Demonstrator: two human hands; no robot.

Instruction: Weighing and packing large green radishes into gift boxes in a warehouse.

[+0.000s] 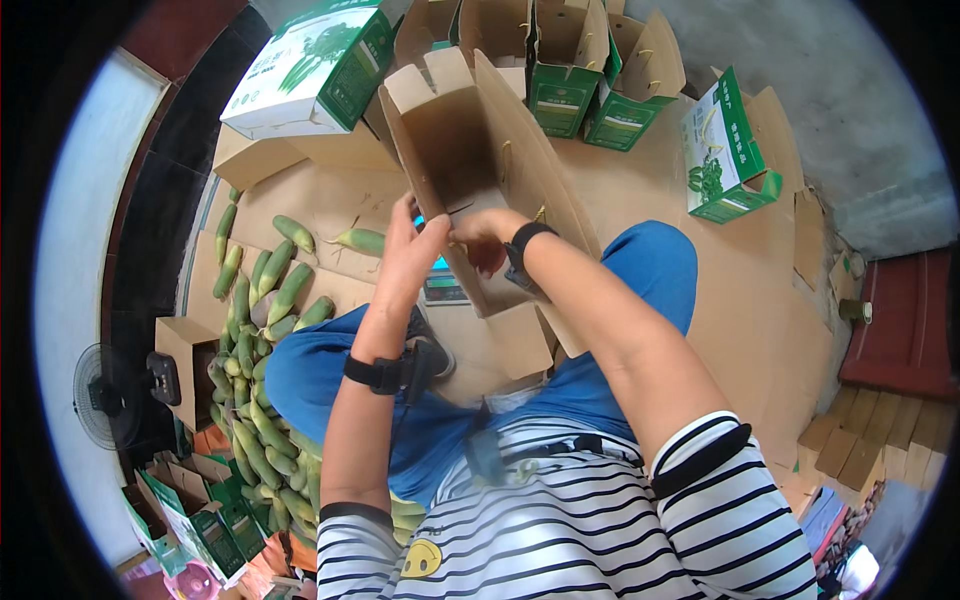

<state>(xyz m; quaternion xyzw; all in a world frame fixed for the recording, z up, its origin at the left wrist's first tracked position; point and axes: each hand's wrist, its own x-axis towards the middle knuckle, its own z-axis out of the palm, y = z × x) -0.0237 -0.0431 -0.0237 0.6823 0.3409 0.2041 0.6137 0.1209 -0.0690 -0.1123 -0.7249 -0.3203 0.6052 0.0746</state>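
Note:
An open cardboard carton (471,169) stands tilted before me, its flaps up and no contents visible inside. My left hand (412,244) grips its left wall from outside, thumb over the top edge. My right hand (484,234) reaches over the opening, its fingertips at the inner face of that wall close to my left thumb. What those fingertips hold is hidden. Yellow cord handles (540,214) show on the carton's right wall. A digital scale (446,291) with a lit blue display is partly covered by the carton and my left hand.
Green radishes (262,442) lie heaped at my left; one radish (361,241) lies near my left hand. Several open green cartons (562,97) stand at the back, with a white-and-green carton (300,75) back left and another carton (724,154) at right. A fan (105,397) stands far left.

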